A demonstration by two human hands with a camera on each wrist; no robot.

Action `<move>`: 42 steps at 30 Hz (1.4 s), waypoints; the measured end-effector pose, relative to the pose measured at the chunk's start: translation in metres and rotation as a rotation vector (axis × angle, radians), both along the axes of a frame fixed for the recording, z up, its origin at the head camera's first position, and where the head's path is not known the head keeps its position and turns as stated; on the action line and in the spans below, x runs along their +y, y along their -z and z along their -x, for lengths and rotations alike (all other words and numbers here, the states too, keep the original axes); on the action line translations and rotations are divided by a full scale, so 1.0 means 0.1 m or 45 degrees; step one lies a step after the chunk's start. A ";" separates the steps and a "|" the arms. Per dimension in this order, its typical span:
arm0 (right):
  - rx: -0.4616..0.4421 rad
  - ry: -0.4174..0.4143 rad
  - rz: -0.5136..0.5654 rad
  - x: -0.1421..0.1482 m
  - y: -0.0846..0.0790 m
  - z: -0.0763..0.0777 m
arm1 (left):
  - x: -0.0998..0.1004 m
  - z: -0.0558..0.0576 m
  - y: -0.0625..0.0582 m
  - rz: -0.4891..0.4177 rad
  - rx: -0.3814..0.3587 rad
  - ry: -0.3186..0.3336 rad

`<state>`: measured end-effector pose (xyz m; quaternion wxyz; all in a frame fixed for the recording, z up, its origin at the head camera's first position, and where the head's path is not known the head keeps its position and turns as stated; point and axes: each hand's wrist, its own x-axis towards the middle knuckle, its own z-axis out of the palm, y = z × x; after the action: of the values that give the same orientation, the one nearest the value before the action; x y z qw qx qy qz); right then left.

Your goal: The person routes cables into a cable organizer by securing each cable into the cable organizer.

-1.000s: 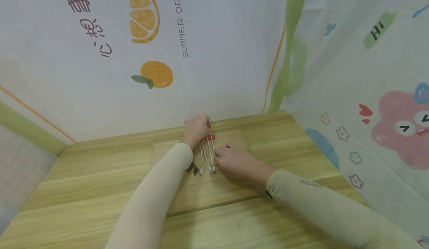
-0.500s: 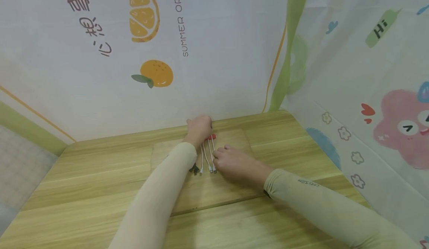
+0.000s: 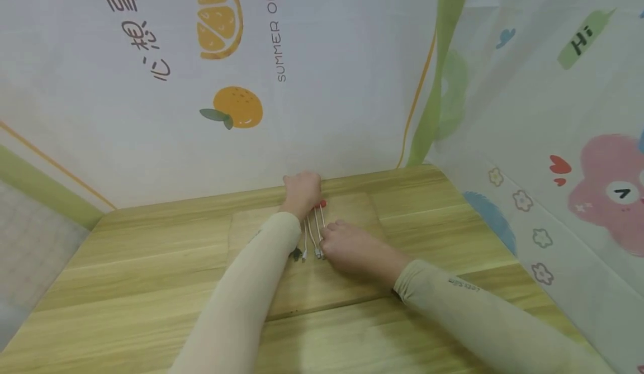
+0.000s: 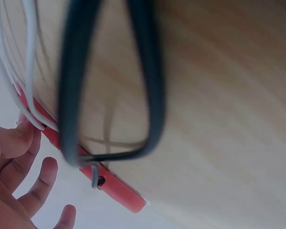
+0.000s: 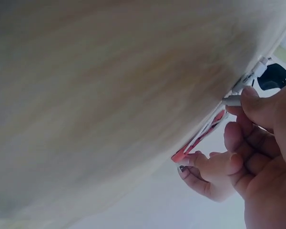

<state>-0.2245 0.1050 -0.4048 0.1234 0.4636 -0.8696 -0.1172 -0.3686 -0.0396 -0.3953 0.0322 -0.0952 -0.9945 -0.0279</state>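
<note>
At the back of the wooden board, my left hand is over a red strip, its thumb and finger pinching the strip where several white cables cross it. Its other fingers are spread apart. A dark looped band hangs from the strip close to the left wrist camera. My right hand, nearer the front, pinches a pale cable plug between thumb and finger. Other plugs lie beside it, fanned toward the front. Most of the strip is hidden under the left hand in the head view.
A flat wooden board lies on the wood-grain table. Printed white cloth rises behind the table and along its right side. Black ends lie left of the white plugs, partly hidden by the left sleeve.
My left hand has shifted slightly right along the red strip, covering more of it. The right hand stays nearly in place by the plugs. The head view has turned a little.
</note>
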 end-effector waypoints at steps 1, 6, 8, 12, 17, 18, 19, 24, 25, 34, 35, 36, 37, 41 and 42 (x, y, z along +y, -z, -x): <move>-0.015 0.002 0.012 0.00 0.01 0.00 | 0.00 0.00 0.00 0.002 0.000 -0.001; -0.076 0.008 0.058 0.03 0.01 -0.01 | 0.00 -0.01 -0.02 -0.025 -0.032 -0.033; -0.073 0.001 0.047 0.03 0.01 -0.02 | -0.01 -0.01 -0.03 -0.040 -0.042 -0.042; -0.067 0.001 0.002 0.02 0.00 -0.04 | -0.03 -0.04 -0.03 -0.061 -0.047 -0.043; -0.117 0.004 0.032 0.00 -0.04 -0.06 | -0.06 -0.12 -0.03 -0.042 -0.082 -0.060; -0.124 0.006 0.040 -0.01 -0.04 -0.07 | -0.06 -0.14 -0.03 -0.032 -0.091 -0.057; -0.128 0.006 0.043 -0.01 -0.04 -0.07 | -0.06 -0.15 -0.03 -0.021 -0.098 -0.050; -0.153 0.044 0.032 0.00 -0.03 -0.06 | -0.09 -0.25 -0.09 -0.013 -0.101 -0.027; -0.155 0.051 0.034 0.01 -0.02 -0.06 | -0.10 -0.26 -0.11 -0.024 -0.102 -0.026; -0.101 0.091 -0.004 -0.02 -0.15 -0.12 | -0.26 -0.43 -0.39 -0.102 -0.096 0.057; -0.118 0.109 0.004 -0.02 -0.18 -0.12 | -0.29 -0.46 -0.43 -0.119 -0.084 0.065; -0.143 0.129 0.019 -0.02 -0.21 -0.12 | -0.32 -0.49 -0.47 -0.138 -0.071 0.074; -0.163 0.154 0.032 -0.02 -0.24 -0.11 | -0.35 -0.53 -0.51 -0.150 -0.054 0.082; -0.259 0.285 0.108 0.02 -0.37 -0.07 | -0.47 -0.69 -0.67 -0.164 -0.004 0.104; -0.272 0.313 0.131 0.04 -0.40 -0.05 | -0.50 -0.73 -0.70 -0.165 0.007 0.107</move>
<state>-0.2193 0.1090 -0.3651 0.0383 0.3566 -0.9328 -0.0368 -0.2960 -0.0895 -0.3252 0.0399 -0.1348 -0.9857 -0.0934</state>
